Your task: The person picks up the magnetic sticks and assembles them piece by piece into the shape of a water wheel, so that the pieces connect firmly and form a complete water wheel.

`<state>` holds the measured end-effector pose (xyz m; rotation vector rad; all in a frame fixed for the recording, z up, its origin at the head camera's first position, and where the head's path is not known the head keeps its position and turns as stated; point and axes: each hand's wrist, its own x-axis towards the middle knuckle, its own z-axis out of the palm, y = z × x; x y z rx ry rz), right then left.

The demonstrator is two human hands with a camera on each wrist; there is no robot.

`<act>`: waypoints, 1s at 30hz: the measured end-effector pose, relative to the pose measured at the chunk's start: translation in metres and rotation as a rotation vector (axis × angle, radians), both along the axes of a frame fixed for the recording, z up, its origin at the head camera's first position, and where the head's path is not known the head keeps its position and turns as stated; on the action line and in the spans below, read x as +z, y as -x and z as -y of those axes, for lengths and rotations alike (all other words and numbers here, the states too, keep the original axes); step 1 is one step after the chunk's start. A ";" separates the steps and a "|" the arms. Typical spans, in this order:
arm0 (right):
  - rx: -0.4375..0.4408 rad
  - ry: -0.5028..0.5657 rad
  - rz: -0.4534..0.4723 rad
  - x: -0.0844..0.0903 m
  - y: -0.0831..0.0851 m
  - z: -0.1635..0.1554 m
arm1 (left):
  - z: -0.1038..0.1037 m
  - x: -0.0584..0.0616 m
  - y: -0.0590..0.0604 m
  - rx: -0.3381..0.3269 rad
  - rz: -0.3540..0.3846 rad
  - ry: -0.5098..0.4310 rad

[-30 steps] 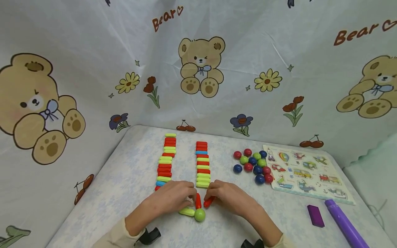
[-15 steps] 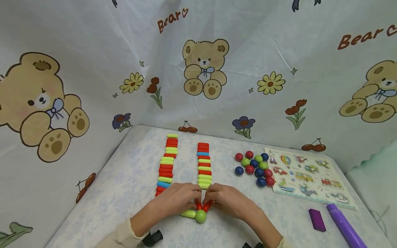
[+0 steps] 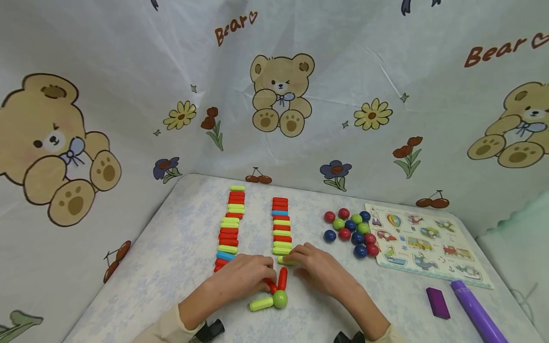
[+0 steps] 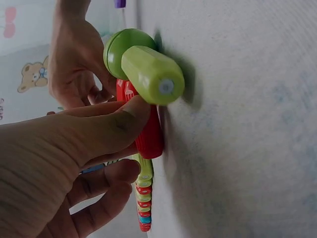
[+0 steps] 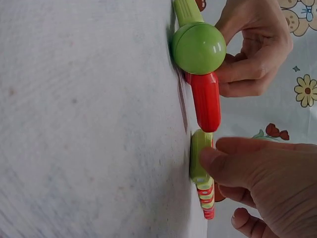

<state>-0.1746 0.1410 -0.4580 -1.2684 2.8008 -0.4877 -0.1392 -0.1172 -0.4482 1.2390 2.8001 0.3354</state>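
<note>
A green ball joins three magnetic rods: a yellow-green rod pointing left, a red rod pointing away, and a second red rod beside it. My left hand pinches that second red rod between thumb and fingers; its hand hides most of it in the head view. At the near end of the right-hand column of rods, my right hand has thumb and fingers on another yellow-green rod, which lies slightly askew from the column.
Two columns of red, yellow-green and blue rods run away across the table. Red, green and blue balls cluster at right, beside a picture puzzle board. A purple block and a purple tube lie at front right.
My right hand has let go of a red rod, now joined to the green ball, and moved up to the column's nearest yellow-green rod. The ball with its rods has shifted slightly right.
</note>
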 end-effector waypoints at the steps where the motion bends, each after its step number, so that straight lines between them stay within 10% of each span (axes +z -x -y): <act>1: -0.007 0.004 -0.015 0.000 0.001 -0.001 | 0.000 0.001 0.000 0.005 0.006 0.007; 20: 0.075 0.004 0.144 0.013 -0.001 -0.006 | 0.001 0.007 -0.004 0.049 0.060 0.030; 30: 0.148 0.049 0.052 0.008 -0.008 0.000 | 0.000 0.008 -0.004 0.064 0.128 -0.021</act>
